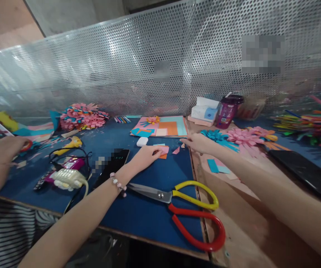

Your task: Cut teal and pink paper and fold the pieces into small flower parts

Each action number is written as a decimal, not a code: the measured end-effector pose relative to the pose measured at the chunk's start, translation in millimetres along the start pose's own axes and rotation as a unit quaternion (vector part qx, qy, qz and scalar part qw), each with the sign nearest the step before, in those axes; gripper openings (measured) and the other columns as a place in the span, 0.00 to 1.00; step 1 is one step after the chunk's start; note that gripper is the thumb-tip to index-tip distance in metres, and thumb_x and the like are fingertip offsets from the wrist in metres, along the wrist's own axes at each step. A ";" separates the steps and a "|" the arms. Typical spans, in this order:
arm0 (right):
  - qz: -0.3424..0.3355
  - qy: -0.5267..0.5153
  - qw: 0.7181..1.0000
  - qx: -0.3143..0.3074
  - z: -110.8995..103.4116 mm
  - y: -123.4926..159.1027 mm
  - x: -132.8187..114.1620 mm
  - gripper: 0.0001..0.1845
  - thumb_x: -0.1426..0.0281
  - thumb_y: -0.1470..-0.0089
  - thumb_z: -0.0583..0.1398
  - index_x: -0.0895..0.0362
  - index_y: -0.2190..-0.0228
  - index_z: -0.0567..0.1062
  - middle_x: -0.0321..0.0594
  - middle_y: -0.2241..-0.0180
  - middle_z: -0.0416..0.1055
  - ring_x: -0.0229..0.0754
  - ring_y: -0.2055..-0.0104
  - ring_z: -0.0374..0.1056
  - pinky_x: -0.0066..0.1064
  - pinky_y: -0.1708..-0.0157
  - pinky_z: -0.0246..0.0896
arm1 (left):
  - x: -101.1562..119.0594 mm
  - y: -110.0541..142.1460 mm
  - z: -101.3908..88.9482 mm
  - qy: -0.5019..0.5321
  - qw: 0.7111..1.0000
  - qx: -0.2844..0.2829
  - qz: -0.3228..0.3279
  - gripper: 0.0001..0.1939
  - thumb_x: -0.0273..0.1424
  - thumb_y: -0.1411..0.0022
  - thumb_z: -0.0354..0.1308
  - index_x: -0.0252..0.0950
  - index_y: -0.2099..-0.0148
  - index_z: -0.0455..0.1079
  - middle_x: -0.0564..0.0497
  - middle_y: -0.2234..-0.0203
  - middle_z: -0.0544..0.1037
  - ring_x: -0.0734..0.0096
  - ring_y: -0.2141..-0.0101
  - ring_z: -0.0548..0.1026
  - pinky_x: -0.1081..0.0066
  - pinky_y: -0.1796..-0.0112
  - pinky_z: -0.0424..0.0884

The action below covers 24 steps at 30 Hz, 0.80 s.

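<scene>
My left hand (146, 156), with a beaded bracelet at the wrist, pinches a small stack of coloured paper pieces (164, 150) in pink, orange and blue, low over the blue table. My right hand (196, 143) is at the seam between the blue and wooden tabletops. Its fingertips are together, and whether a small bit is between them I cannot make out. A pink paper scrap (176, 150) lies between my hands. In front of my left wrist rest large scissors (160, 195) with one yellow and one red handle, blades slightly apart.
Coloured paper sheets (168, 128) lie behind my hands, near a white earbud case (142, 142). Paper flowers (244, 140), a purple cup (229, 111) and a black phone (302, 171) are right. A co-worker's hand (9, 147) works at left. Perforated metal (138, 67) closes off the back.
</scene>
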State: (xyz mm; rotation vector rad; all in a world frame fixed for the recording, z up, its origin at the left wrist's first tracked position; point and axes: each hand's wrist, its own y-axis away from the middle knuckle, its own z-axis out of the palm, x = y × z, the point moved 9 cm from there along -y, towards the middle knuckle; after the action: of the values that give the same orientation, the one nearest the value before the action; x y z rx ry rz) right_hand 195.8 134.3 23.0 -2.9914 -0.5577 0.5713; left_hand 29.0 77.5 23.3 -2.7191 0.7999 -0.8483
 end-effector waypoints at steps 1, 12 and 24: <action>-0.015 0.036 0.997 0.059 -8.9 0.8 -6.9 0.21 0.57 0.44 0.49 0.58 0.79 0.69 0.44 0.80 0.69 0.43 0.76 0.68 0.29 0.76 0.56 | -1.5 -0.1 -3.9 0.005 1.000 0.020 -0.007 0.13 0.35 0.40 0.47 0.36 0.66 0.72 0.51 0.72 0.77 0.70 0.70 0.72 0.71 0.65 0.64; -0.164 -0.203 0.961 0.091 3.6 20.3 -76.1 0.11 0.68 0.46 0.52 0.58 0.65 0.72 0.39 0.69 0.71 0.37 0.70 0.65 0.27 0.69 0.60 | -27.7 1.1 -36.3 0.246 0.944 0.202 -0.089 0.11 0.35 0.44 0.52 0.33 0.61 0.67 0.50 0.70 0.73 0.73 0.71 0.71 0.72 0.68 0.69; -0.139 -0.341 0.923 0.113 15.1 25.5 -76.5 0.25 0.76 0.55 0.56 0.58 0.52 0.65 0.44 0.57 0.67 0.37 0.66 0.65 0.30 0.66 0.63 | -41.3 0.4 -18.7 0.380 0.901 0.163 -0.131 0.15 0.34 0.51 0.60 0.31 0.62 0.69 0.49 0.70 0.75 0.74 0.74 0.73 0.71 0.70 0.73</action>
State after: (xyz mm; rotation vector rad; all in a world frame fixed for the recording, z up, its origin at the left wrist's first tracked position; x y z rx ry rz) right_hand 132.7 82.9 32.8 -2.3759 -0.8534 1.5326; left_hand -10.4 99.4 18.9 -2.1862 0.3293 -1.9636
